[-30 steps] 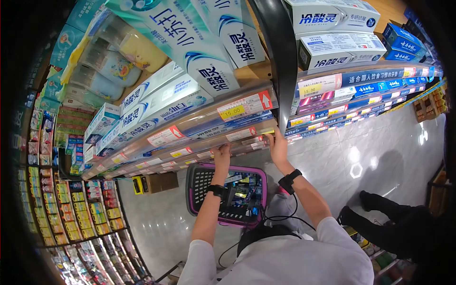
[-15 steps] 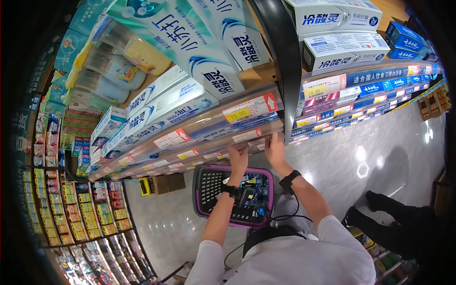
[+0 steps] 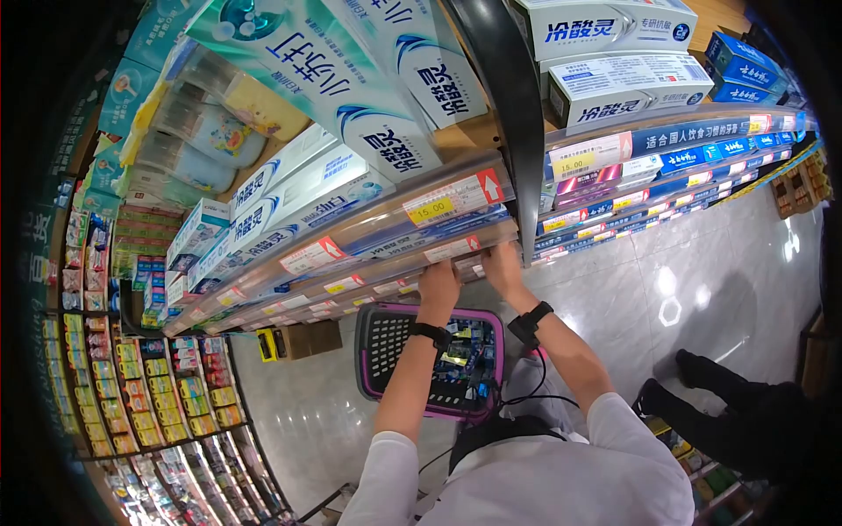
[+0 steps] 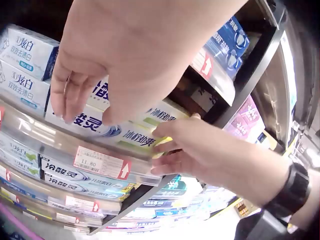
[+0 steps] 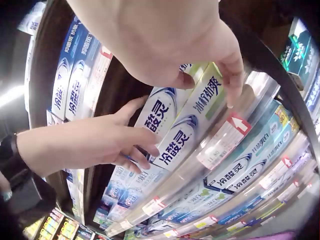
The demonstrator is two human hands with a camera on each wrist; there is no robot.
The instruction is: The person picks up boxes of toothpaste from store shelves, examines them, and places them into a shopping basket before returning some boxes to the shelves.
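Reaching for toothpaste boxes (image 5: 187, 125) on shelf.
L hand (image 3: 438, 282) & R hand (image 3: 503, 266), fingers bent, touch boxes above price tag (image 5: 223, 141).

Glossy grey tile floor (image 3: 702, 280) under me, ceiling lights glaring off it, stocked shelves (image 3: 491, 188) curving away on both sides.

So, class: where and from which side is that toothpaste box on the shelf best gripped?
Grip the toothpaste box by its long narrow edges, coming from the open aisle side. It lies flat, packed between neighbours behind the price rail, so probably only its front end is free.
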